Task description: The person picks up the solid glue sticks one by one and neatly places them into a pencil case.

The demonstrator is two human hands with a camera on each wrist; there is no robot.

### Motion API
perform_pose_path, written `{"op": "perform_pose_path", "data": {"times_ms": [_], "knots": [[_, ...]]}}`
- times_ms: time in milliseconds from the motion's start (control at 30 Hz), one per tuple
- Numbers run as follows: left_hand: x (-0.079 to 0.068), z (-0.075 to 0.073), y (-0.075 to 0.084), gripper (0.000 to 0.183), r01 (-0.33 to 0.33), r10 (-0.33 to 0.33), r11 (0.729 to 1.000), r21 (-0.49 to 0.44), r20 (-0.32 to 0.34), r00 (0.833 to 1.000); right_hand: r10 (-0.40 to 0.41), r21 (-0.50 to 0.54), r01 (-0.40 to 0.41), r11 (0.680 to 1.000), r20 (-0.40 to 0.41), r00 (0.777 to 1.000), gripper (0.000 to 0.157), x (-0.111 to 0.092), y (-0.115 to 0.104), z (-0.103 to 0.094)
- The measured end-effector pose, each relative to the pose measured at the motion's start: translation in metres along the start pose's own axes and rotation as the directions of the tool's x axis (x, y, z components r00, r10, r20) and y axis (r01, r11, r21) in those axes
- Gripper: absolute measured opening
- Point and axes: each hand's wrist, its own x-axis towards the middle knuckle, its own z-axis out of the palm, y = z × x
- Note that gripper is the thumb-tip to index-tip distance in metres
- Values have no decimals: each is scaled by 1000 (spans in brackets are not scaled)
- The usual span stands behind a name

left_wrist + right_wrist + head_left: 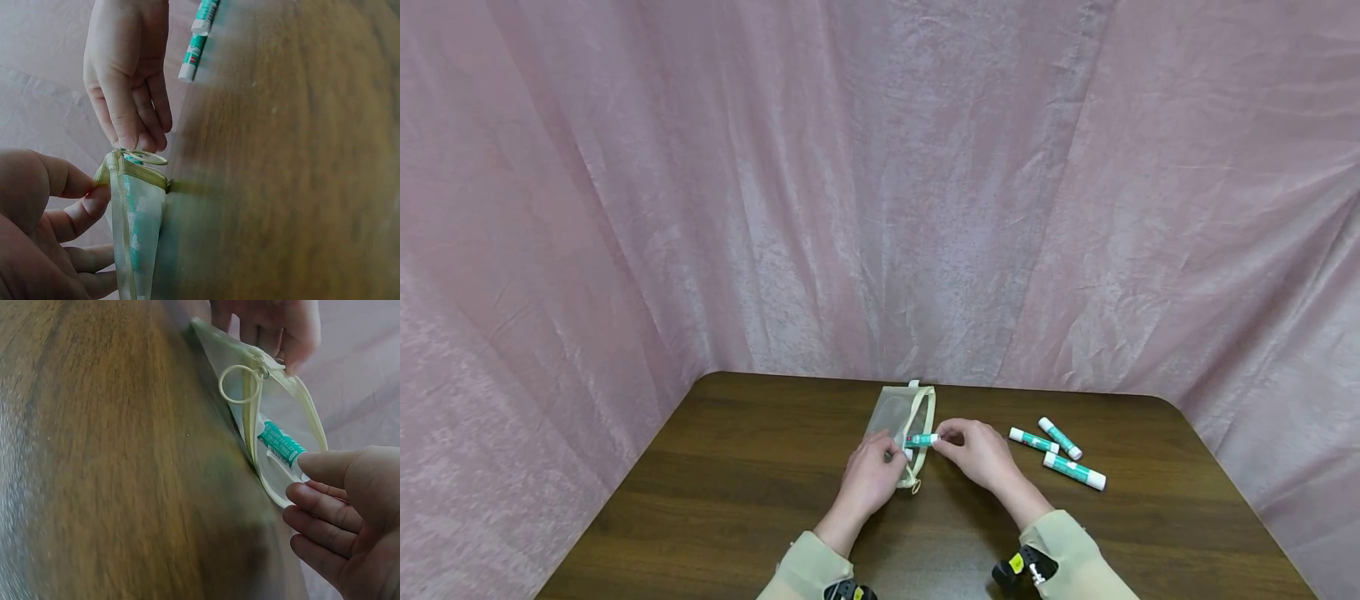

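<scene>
Teal-and-white plastic tube (920,440), likely light, stiff and smooth, is pinched at its white end by the right grip (979,454), partly inside the translucent cream-edged pouch (891,407), probably floppy, best held by the rim pinched by the left grip (871,473).

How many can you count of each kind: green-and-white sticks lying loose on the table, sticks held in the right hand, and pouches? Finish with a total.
Loose sticks on the table: 3
Held stick in the right hand: 1
Pouch: 1
Total: 5
Anything else inside the pouch is too unclear to count.
</scene>
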Motion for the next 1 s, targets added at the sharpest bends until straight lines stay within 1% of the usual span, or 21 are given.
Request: {"op": "perform_pose_path", "data": {"times_ms": [100,367,500,600,667,833,933,1000], "knots": [[0,0,0,20,-5,5,1000,5,-6,1000,1,3,-1,1000,10,1000,7,1,0,3],[-1,0,1,20,5,-5,1000,-7,-4,1000,-10,17,10,1000,9,1000,8,3,-3,10],[-1,0,0,20,3,-3,1000,-14,-5,1000,-20,0,20,1000,23,1000,8,5,-4,14],[-1,0,-1,20,-10,10,1000,-10,-10,1000,-29,-18,30,999,32,999,7,5,-5,16],[-1,0,-1,19,-31,31,1000,-2,-17,999,-39,-34,40,999,35,999,7,6,-6,18],[1,5,-6,19,-62,63,998,24,-34,997,-32,-68,36,997,55,998,6,7,-9,21],[1,6,-5,19,-40,41,999,17,-21,999,-32,-84,37,996,65,997,6,7,-11,23],[-2,1,2,18,-28,28,1000,3,0,1000,-42,-88,48,995,66,997,5,7,-12,24]]}}
